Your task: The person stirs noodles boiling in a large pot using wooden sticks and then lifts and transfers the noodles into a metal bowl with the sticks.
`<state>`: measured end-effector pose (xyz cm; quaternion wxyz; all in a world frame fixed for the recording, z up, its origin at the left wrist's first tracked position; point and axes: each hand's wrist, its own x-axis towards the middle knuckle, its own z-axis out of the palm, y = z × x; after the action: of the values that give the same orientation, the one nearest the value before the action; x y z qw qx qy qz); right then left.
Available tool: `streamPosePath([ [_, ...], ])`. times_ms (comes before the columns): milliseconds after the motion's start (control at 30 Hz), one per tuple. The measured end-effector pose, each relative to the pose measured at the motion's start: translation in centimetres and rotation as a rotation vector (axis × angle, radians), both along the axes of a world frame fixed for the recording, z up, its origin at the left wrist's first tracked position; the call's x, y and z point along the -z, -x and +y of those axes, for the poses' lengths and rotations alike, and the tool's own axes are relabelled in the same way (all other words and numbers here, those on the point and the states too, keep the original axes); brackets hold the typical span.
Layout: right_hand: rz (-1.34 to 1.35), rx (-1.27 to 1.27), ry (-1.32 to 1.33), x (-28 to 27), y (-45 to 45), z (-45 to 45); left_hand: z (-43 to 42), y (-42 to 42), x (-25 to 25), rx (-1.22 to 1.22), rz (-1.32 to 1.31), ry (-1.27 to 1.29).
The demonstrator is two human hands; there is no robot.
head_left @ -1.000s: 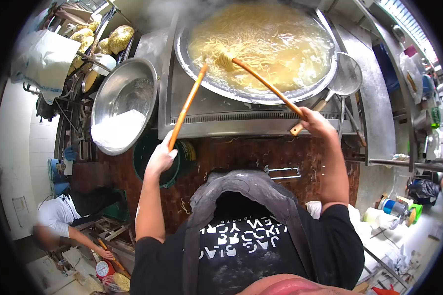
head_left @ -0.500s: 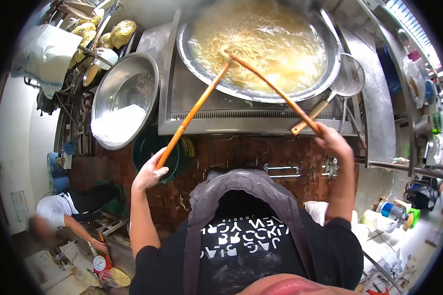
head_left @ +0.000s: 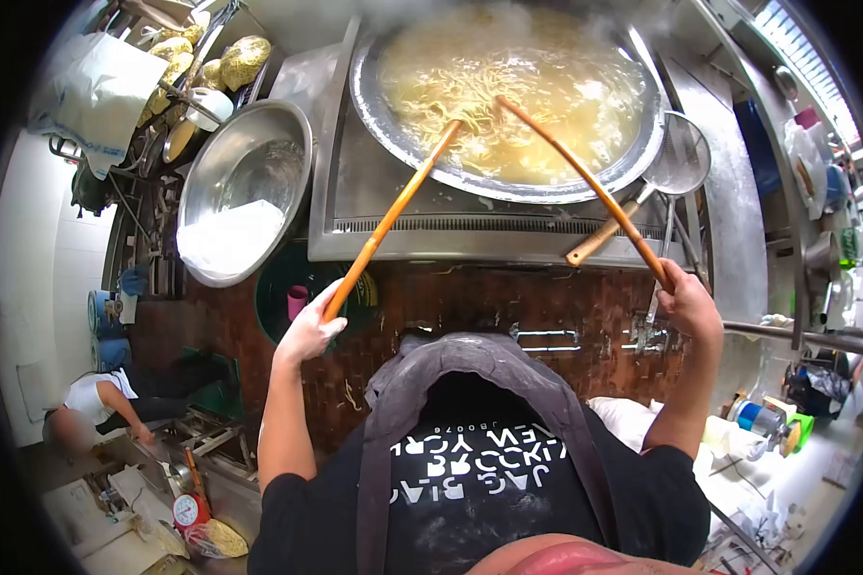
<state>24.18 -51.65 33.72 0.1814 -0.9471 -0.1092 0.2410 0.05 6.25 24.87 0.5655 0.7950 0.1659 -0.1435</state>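
Observation:
My left hand is closed around the lower end of a long wooden stick. My right hand grips a second long wooden stick. Both sticks slant up into a large round pot of cloudy, steaming liquid, where their far tips are under or at the surface and a little apart. Pale yellow noodles float around the tips. A mesh strainer with a wooden handle lies by the pot's right side, and the right stick passes over its handle.
Left of the stove stands a big metal basin with something white inside. A green bin is on the floor near my left hand. A co-worker bends at the lower left beside a red scale. Bags of noodles are at the upper left.
My right hand has moved right and back towards me, my left hand slightly right. The stick tips, close together before, are now spread apart. The co-worker's arm has shifted.

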Motion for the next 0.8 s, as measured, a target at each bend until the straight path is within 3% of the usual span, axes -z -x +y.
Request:
streamPosePath([
  [133, -0.062, -0.06, -0.086, 8.3, -3.2, 2.2, 0.1, 3.1, -0.9, -0.051, -0.012, -0.044],
  [167, 0.125, 0.023, -0.157, 11.3, -5.2, 4.0, -0.1, 3.5, -1.0, -0.063, -0.023, -0.057],
  [200, -0.102, -0.123, -0.24, 13.3, -5.3, 6.4, -0.5, 3.6, -1.3, -0.099, -0.005, -0.025],
  [267, -0.074, -0.218, -0.203, 15.3, -7.1, 11.4, -1.4, 3.2, -2.2, -0.169, 0.027, 0.035],
  [367, -0.08, -0.295, -0.255, 13.7, -8.3, 12.7, -1.4, 3.2, -3.0, -0.162, 0.027, -0.056],
  [467, -0.004, -0.261, -0.15, 8.4, -7.7, 8.7, 1.2, 4.3, -4.4, -0.117, 0.043, -0.146],
  [700, -0.19, -0.05, 0.168, -6.6, -1.7, 4.3, 9.7, 8.1, -15.6, -0.144, 0.157, -0.049],
  [800, -0.318, 0.027, 0.174, -8.0, 0.8, 4.5, 11.6, 9.6, -17.3, -0.276, 0.175, 0.003],
])
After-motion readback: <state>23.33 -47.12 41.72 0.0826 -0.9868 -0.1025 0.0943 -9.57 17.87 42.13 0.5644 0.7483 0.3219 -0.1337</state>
